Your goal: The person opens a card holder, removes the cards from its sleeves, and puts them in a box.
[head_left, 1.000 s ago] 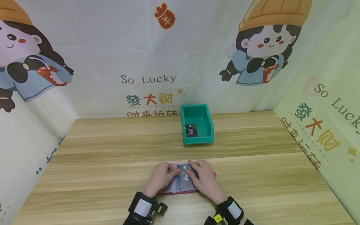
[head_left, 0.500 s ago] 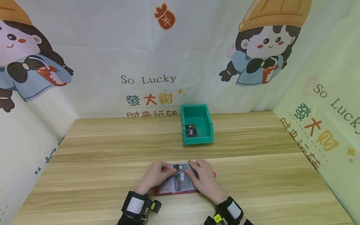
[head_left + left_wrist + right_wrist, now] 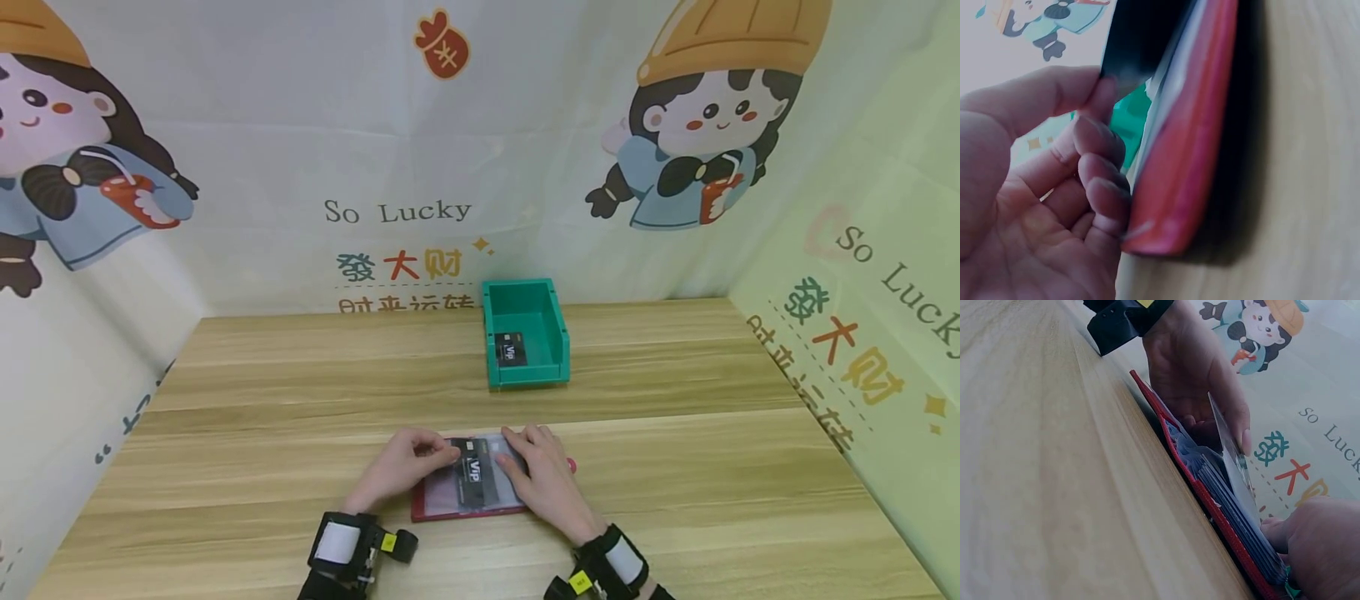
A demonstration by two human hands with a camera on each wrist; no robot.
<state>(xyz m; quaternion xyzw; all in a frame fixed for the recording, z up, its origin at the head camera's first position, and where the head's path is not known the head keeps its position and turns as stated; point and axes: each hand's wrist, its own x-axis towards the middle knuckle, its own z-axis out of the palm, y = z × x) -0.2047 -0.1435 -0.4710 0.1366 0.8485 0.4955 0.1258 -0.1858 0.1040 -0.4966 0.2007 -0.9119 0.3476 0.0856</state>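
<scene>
The left hand [image 3: 405, 464] has a dark VIP card [image 3: 472, 471] pinched at its edge between thumb and forefinger, over the open red card holder [image 3: 420, 505]! The card's right side looks greyed, apparently under a clear sleeve. Across from it, the right hand [image 3: 543, 479] lies over the pages, fingers extended, gripping nothing. This card should be light, stiff and slick; the free edge is the place to pinch, while the soft sleeves likely want pinning flat. Beneath it all, a wood-grain table [image 3: 285, 450]; behind, a green bin [image 3: 525, 297] with another card [image 3: 512, 350], then a cartoon-printed backdrop [image 3: 540, 100].
</scene>
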